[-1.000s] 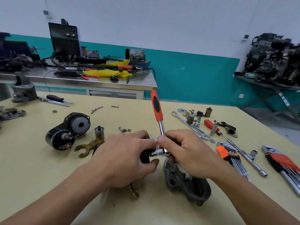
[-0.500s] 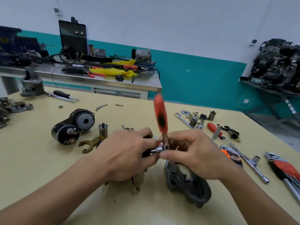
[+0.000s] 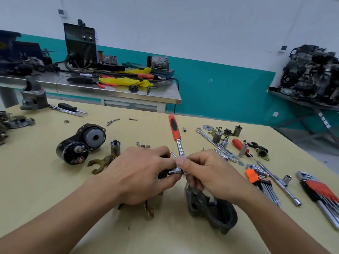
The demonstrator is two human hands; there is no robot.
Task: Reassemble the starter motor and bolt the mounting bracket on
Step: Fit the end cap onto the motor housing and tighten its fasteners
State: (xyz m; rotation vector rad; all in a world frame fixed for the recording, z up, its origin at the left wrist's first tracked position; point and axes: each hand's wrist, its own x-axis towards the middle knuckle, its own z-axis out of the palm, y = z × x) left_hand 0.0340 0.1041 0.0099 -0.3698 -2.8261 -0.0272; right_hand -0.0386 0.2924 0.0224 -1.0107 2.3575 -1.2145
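My left hand (image 3: 141,173) is closed over a dark starter motor part (image 3: 162,174) that is mostly hidden under the palm. My right hand (image 3: 207,173) pinches the head of a ratchet wrench (image 3: 175,132) with a red and black handle that points up and away. The ratchet's silver socket (image 3: 175,171) sits sideways against the part in my left hand. A dark cast mounting bracket housing (image 3: 211,211) lies on the table just below my right hand. The solenoid and motor body assembly (image 3: 80,143) rests at the left.
The yellow table (image 3: 36,189) carries a brass fork lever (image 3: 100,164), small cylinder (image 3: 115,147), nuts, spanners (image 3: 216,143), red screwdriver (image 3: 238,144), hex key sets (image 3: 262,184) and a T-handle socket wrench (image 3: 282,186) at the right. A steel bench with a welder stands behind.
The ratchet handle has swung slightly, from leaning right of upright to leaning left. Both hands keep their hold in the same place. The camera has shifted a little.
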